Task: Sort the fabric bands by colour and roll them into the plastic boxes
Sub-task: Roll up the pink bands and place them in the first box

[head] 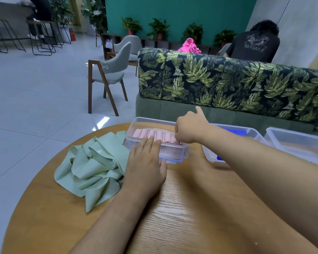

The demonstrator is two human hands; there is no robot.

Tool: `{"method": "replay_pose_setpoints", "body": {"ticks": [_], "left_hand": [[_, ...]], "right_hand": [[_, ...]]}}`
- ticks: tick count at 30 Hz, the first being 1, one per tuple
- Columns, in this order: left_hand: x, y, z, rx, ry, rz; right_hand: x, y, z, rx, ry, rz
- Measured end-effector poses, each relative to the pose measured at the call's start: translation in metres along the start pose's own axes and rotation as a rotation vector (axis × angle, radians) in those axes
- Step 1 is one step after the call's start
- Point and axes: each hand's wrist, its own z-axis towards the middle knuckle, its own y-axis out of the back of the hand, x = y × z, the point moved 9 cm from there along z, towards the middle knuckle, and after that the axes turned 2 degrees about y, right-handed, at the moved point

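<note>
Table [173,226] bears green bands [92,167] beside pink-roll box [173,153].

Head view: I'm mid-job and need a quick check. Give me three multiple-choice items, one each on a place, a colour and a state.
1. Where does the heap of green bands lie relative to the clear box?
A inside it
B left of it, on the table
C right of it

2. What colour are the rolls in that box?
A blue
B pink
C green

3. How is the left hand?
A gripping a green band
B lifted high above the table
C fingers straight, reaching over the box's near rim

Answers:
1 B, since the loose green heap sits on the wood beside the box's left wall.
2 B, since a row of pink rolls fills the box.
3 C, since the fingers lie flat and extended across the rim towards the rolls.
</note>
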Motion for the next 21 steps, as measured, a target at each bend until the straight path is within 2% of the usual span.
{"method": "replay_pose_setpoints", "body": {"ticks": [5, 8, 15, 21], "left_hand": [[0.001, -0.002, 0.0, 0.005, -0.004, -0.01], [0.001, -0.004, 0.0, 0.023, 0.001, -0.012], [-0.003, 0.001, -0.003, 0.072, 0.028, -0.063], [-0.009, 0.025, -0.004, -0.029, -0.028, -0.106]], "right_hand": [[0.001, -0.008, -0.007, 0.118, 0.027, -0.036], [-0.006, -0.016, -0.004, 0.167, 0.004, 0.094], [-0.021, 0.016, -0.043, -0.202, -0.028, 0.489], [-0.013, 0.012, -0.101, -0.373, 0.002, 0.633]]}}
